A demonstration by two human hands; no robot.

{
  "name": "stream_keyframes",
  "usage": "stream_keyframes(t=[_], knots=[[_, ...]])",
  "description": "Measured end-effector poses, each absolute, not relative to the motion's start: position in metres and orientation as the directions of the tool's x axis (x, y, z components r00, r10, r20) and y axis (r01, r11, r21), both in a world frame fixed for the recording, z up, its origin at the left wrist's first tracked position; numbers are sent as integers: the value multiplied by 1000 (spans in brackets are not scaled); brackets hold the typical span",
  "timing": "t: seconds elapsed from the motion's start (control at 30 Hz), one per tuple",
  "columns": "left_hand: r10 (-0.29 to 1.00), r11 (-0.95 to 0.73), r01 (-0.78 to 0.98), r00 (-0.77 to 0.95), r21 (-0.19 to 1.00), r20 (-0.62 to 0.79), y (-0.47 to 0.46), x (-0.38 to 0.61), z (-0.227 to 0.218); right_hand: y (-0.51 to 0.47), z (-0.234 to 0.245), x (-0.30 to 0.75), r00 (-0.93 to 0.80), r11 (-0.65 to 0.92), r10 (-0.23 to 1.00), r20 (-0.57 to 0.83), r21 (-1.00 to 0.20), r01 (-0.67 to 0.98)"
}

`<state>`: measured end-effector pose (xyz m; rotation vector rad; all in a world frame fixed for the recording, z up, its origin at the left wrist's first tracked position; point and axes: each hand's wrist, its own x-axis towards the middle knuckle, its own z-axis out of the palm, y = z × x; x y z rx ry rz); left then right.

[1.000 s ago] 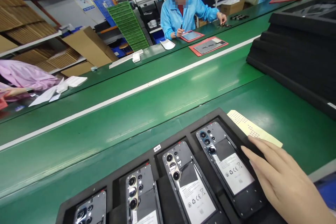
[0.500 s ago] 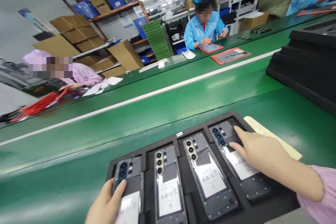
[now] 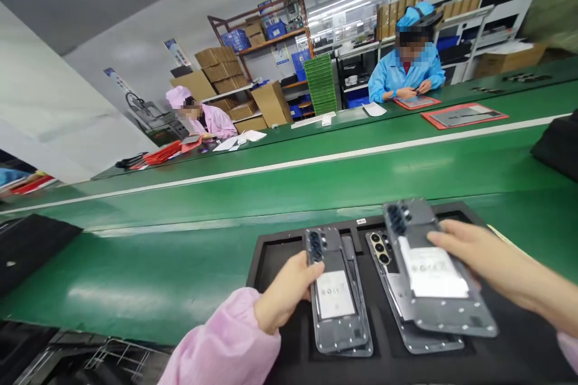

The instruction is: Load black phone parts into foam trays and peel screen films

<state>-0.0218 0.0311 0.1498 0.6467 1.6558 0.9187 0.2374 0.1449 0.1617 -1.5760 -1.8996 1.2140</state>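
A tray [image 3: 289,237] lies on the near tabletop [image 3: 180,277]. Left of its middle, the left hand [image 3: 286,289] has one phone [image 3: 336,334] above a second phone [image 3: 368,343] in the tray; to the right, the right hand [image 3: 465,249] has a third phone [image 3: 445,313] above a fourth phone [image 3: 397,298]. A sheet [image 3: 508,239] lies just beyond the tray's right end. Across the strip [image 3: 293,165], one person [image 3: 217,122] is far left, another person [image 3: 383,79] far right.

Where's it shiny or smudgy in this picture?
Head view: pale glare streaks the green bench; head view, too: in the right hand, the phone looks slightly blurred, its white label bright, with the small print unreadable.
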Motion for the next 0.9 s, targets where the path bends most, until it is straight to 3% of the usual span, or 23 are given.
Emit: stream_keyframes(t=[0.07, 0.1, 0.2, 0.27, 0.37, 0.47, 0.67, 0.8, 0.9], knots=[[782, 593, 44, -271, 804, -562, 33, -17, 142, 141, 150, 227, -351, -73, 845, -403, -737, 672], [780, 598, 68, -282, 799, -559, 32, -18, 141, 140, 145, 224, -351, -29, 840, -414, -680, 733], [776, 604, 97, -298, 791, -556, 32, -23, 146, 140, 135, 222, -361, 150, 889, -282, -566, 811], [776, 605, 88, -286, 792, -562, 34, -25, 149, 139, 132, 219, -356, 101, 887, -294, -628, 771], [785, 589, 64, -282, 805, -552, 40, -19, 147, 135, 131, 207, -328, -89, 844, -424, -714, 694], [795, 565, 15, -278, 825, -539, 44, -5, 140, 129, 129, 196, -357, -127, 830, -428, -769, 627], [834, 375, -277, -316, 885, -452, 40, 9, 142, 119, 140, 199, -438, -196, 829, -349, -913, 357], [847, 235, -365, -377, 901, -373, 52, 14, 160, 115, 160, 195, -352, -364, 879, -322, -930, -58], [874, 110, -449, -381, 887, -302, 74, 36, 166, 113, 162, 180, -309, -301, 928, -206, -904, -304]])
